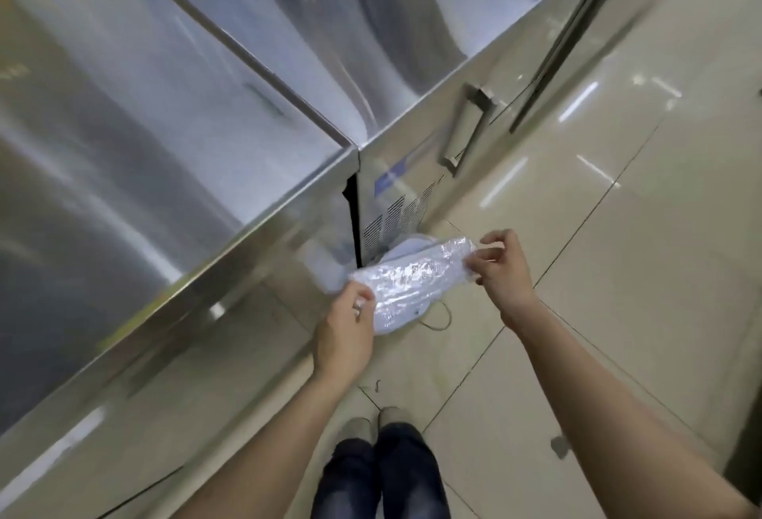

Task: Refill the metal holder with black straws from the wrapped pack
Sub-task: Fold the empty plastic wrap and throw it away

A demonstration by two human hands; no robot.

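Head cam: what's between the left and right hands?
A crinkled clear plastic wrapper spans the gap, as the head view shows: the left hand grips its near end and the right hand pinches its far end.

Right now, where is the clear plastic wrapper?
In the head view the clear plastic wrapper is centre-frame, held between the left hand and the right hand, just off the corner of the steel counter, above the tiled floor.
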